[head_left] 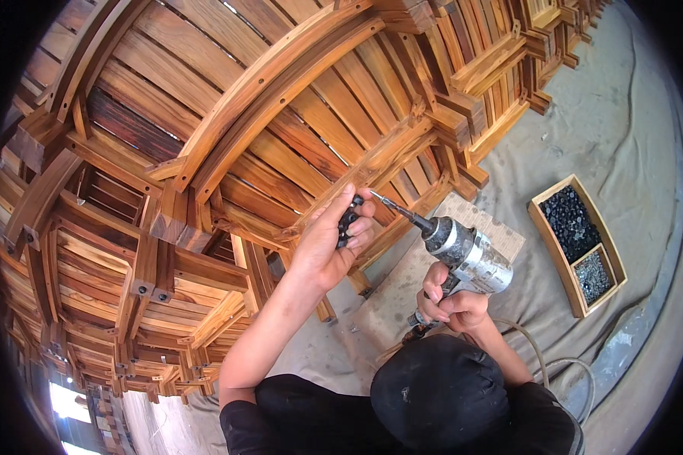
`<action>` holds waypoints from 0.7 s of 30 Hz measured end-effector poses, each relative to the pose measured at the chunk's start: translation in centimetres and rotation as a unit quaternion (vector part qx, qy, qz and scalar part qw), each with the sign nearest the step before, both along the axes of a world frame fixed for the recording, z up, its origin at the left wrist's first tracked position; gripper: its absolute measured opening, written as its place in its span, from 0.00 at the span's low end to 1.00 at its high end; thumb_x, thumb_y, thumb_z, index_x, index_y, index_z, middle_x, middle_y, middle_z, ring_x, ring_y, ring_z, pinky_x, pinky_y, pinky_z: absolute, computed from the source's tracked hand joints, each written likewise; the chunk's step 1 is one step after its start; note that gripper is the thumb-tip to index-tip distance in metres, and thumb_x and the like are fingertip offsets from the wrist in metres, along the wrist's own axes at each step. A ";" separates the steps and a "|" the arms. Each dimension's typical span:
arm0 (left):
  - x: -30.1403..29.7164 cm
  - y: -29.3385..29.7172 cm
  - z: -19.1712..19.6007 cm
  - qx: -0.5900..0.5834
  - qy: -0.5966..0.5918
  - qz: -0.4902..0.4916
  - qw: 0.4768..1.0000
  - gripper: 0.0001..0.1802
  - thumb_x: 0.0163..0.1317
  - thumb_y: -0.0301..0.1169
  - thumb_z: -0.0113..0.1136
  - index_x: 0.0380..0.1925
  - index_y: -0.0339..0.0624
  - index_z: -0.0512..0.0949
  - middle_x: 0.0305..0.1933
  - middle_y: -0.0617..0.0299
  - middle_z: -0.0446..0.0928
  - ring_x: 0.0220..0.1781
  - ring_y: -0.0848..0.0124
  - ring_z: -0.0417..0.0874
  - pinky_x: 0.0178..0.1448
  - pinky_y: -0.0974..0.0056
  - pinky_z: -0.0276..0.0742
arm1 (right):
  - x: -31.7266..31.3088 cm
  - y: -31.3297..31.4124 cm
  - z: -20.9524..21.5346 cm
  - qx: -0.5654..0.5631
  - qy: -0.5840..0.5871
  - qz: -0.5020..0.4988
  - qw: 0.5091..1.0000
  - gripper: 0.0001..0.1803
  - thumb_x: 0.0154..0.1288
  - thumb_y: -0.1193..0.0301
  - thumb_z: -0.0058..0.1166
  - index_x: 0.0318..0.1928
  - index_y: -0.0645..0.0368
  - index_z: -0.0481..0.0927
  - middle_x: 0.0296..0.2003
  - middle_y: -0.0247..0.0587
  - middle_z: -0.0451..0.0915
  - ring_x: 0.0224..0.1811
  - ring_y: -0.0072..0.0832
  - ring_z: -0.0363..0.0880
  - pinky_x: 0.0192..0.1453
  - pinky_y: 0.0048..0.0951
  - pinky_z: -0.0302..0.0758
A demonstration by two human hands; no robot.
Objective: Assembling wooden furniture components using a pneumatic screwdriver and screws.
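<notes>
My left hand (332, 235) is closed around several small black rounded pieces (348, 221), its fingertips up beside a wooden rail. The fingers of my right hand (454, 302) wrap the grip of a worn silver air screwdriver (469, 254). Its long bit points up and left, with the tip close to my left fingertips; whether it touches them or a screw there is too small to tell. Right behind both hands stands a slatted wooden furniture frame (372, 163) with curved rails and thick square legs.
On the right, a two-part wooden box (568, 264) holds black pieces (571, 216) and small silver screws (593, 274). A patterned board (474, 218) lies on the cloth-covered floor (607, 106). An air hose (540, 356) curls near my right arm. More wooden frames (140, 280) crowd the left.
</notes>
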State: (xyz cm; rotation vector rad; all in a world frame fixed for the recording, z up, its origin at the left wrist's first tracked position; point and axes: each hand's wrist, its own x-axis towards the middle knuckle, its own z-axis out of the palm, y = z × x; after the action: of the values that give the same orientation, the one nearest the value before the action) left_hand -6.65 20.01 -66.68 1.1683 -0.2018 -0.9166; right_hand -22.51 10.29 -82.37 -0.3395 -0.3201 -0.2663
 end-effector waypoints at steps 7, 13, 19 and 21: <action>0.4 0.5 1.3 -0.008 0.000 -0.006 1.000 0.16 0.72 0.41 0.52 0.44 0.38 0.73 0.26 0.70 0.65 0.20 0.84 0.61 0.20 0.77 0.55 | 0.0 0.0 0.4 -0.007 0.022 0.001 1.000 0.22 0.39 0.82 0.47 0.42 0.60 0.70 0.31 0.39 0.70 0.16 0.24 0.63 0.23 0.30 0.63; -0.2 0.3 2.3 0.011 -0.061 0.000 0.998 0.16 0.72 0.43 0.52 0.41 0.39 0.75 0.22 0.72 0.63 0.17 0.85 0.58 0.19 0.78 0.52 | 0.2 0.3 0.8 -0.009 0.061 -0.001 0.998 0.22 0.41 0.82 0.48 0.43 0.61 0.70 0.31 0.40 0.71 0.17 0.24 0.64 0.23 0.29 0.62; -0.5 0.2 2.5 0.019 -0.069 0.000 0.997 0.16 0.72 0.44 0.52 0.37 0.41 0.75 0.22 0.72 0.64 0.17 0.86 0.58 0.19 0.78 0.51 | 0.3 0.5 0.9 -0.013 0.079 0.007 0.997 0.21 0.41 0.82 0.48 0.43 0.63 0.71 0.31 0.41 0.72 0.17 0.24 0.64 0.23 0.28 0.62; -0.3 0.4 2.5 0.010 -0.070 -0.007 0.997 0.18 0.70 0.44 0.55 0.38 0.37 0.75 0.22 0.69 0.66 0.18 0.83 0.59 0.21 0.76 0.53 | 0.3 0.5 0.9 -0.010 0.081 0.007 0.997 0.22 0.41 0.82 0.48 0.42 0.63 0.72 0.31 0.42 0.72 0.17 0.24 0.63 0.23 0.27 0.62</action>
State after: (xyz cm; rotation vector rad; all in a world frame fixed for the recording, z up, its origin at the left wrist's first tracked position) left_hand -6.93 20.43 -64.23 1.2515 -0.3150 -0.8507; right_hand -22.23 10.81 -81.48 -0.3754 -0.1659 -0.2198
